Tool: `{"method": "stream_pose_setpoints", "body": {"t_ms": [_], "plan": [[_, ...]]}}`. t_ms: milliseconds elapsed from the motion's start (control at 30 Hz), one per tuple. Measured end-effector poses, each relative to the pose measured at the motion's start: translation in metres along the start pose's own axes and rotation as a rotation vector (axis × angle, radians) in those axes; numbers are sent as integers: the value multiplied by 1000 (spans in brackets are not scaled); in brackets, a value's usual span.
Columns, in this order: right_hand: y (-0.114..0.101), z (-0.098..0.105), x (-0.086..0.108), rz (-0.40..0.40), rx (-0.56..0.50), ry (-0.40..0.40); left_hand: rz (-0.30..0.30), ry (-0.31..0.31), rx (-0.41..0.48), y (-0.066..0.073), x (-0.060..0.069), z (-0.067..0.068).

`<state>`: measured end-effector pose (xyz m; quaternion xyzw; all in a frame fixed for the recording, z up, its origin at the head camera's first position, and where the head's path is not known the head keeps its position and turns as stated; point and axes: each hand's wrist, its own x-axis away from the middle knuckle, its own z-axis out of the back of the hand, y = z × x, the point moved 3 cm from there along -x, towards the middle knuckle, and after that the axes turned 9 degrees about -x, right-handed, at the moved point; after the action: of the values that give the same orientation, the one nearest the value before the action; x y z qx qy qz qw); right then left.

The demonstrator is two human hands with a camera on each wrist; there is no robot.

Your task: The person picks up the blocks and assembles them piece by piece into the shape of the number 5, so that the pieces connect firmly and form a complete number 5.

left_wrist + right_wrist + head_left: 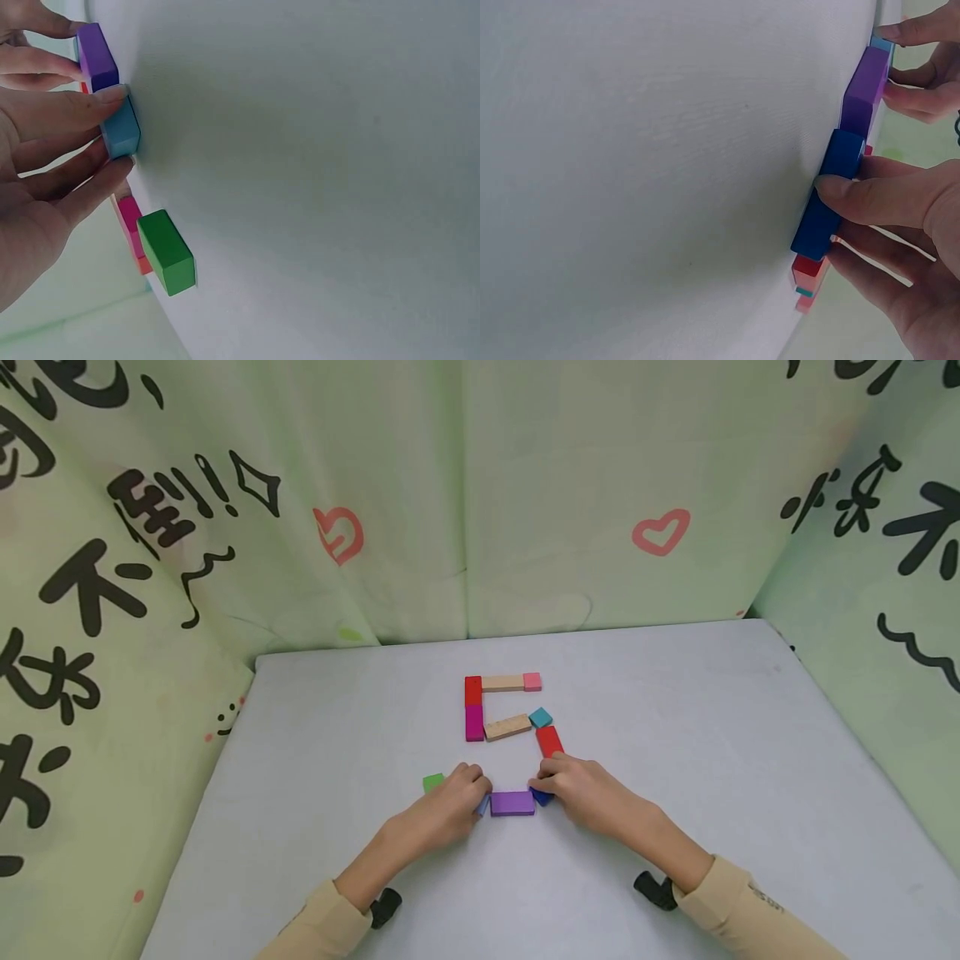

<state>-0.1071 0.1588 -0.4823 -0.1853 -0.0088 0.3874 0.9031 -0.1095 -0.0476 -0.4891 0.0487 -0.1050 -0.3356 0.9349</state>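
Observation:
In the head view my left hand [448, 807] pinches a light blue block [124, 129] at the left end of a purple block [512, 804]. My right hand [600, 795] grips a long dark blue block [828, 206] by its sides, at the purple block's right end. Beyond the right fingers lies a red block [549, 740], followed by a small teal block [541, 717] and a slanting wooden block [507, 727]. A green block [166, 253] rests apart, just left of my left hand. My fingers cover much of both blue blocks in the head view.
Farther back, a magenta block [474, 724] and another red block [473, 690] form an upright line. A second wooden block [502, 683] runs right from its top to a pink block [532, 682]. Green curtains [555, 527] stand behind the white table [300, 760].

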Motion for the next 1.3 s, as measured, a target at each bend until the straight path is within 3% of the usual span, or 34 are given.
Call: {"method": "stream_pose_setpoints", "body": {"t_ms": [767, 1067, 1300], "plan": [[0, 1, -1, -19, -5, -16, 20, 2, 33, -4, 5, 4], [1, 1, -1, -19, -8, -19, 6, 103, 2, -17, 19, 16], [2, 0, 0, -5, -17, -12, 44, 156, -45, -30, 23, 18]]}}
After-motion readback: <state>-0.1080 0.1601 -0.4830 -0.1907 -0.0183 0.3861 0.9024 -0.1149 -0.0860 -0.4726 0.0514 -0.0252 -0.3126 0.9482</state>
